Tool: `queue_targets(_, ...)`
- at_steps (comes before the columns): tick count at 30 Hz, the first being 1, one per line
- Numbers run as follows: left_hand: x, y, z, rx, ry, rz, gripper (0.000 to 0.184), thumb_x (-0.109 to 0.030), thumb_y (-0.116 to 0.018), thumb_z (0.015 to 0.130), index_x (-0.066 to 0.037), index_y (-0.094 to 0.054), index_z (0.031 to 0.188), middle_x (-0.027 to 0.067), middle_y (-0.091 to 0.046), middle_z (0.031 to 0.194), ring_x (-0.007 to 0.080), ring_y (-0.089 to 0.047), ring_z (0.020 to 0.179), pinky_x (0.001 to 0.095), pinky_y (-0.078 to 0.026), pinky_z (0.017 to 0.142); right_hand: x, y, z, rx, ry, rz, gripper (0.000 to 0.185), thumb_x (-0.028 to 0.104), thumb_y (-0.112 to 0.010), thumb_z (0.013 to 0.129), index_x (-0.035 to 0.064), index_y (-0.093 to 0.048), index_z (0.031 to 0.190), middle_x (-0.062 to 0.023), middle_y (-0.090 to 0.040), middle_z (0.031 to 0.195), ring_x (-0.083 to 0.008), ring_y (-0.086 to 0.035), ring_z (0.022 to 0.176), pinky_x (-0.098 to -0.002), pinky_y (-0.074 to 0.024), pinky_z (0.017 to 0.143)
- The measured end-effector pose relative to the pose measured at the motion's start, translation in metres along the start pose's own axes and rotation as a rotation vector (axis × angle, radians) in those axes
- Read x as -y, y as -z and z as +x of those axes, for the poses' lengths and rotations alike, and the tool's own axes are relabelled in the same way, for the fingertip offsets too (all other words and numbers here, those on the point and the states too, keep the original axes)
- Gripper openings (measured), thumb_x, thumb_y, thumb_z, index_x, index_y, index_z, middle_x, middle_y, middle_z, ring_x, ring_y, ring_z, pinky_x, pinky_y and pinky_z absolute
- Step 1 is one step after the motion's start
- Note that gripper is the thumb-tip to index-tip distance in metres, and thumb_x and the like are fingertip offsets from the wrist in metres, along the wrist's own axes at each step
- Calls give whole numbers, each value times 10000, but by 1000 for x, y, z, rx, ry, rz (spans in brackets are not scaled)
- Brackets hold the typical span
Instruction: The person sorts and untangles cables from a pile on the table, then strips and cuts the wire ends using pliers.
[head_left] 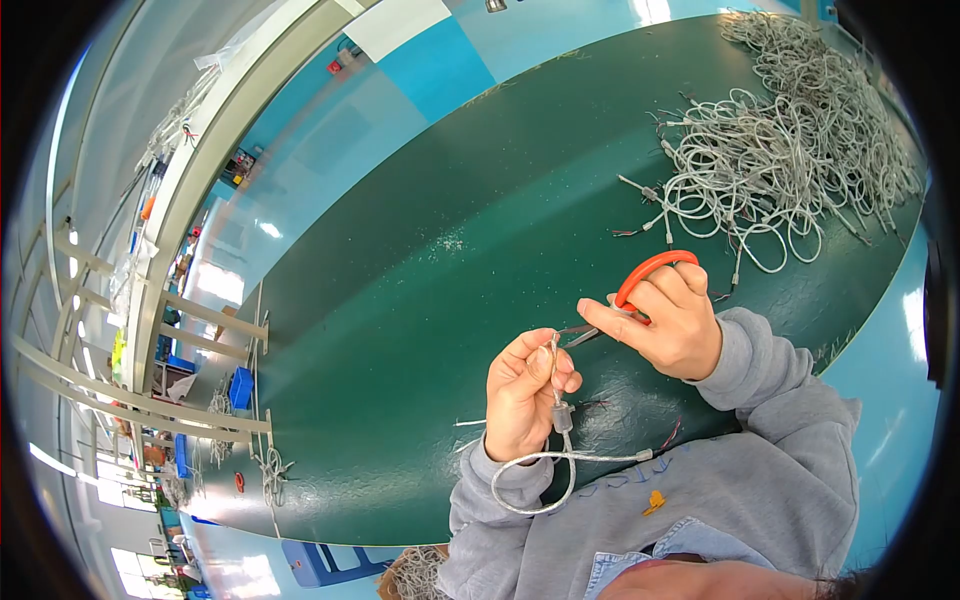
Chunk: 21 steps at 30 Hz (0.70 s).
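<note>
Red-handled scissors (655, 268) are in my right hand (665, 315), with my fingers through the handle and the blades pointing at my left hand. My left hand (525, 390) pinches a grey cable (535, 508) near its upper end, and the blades meet the cable just above the fingertips. Below those fingers a small grey block (562, 418) sits on the cable. The cable loops beneath the left hand, and its other end, with thin coloured wires, lies toward the grey sleeve.
A large tangled pile of grey cables (790, 150) covers the far right of the green table (400, 300). White scraps (450, 242) are scattered mid-table. At the left edge stand a metal frame (150, 300) and a blue bin (241, 388). Another cable bundle (272, 475) hangs there.
</note>
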<state>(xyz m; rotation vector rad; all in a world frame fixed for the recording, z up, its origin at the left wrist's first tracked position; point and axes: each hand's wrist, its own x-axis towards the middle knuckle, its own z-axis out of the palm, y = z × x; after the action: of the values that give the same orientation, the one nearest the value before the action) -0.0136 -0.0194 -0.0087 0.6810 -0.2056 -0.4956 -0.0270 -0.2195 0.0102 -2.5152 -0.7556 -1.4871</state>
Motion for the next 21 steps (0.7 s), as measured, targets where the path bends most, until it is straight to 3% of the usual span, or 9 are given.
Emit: queue_targets(21, -1, 1, 0, -9, 23, -7, 170, -99, -521, 896, -17, -576, 1035, 76, -578, 720, 118, -487, 604, 274, -409, 569, 2, -1, -6, -44, 9, -77, 363, 177, -581, 614, 215, -677, 962, 40, -515, 752, -124, -458, 687, -298, -270, 701)
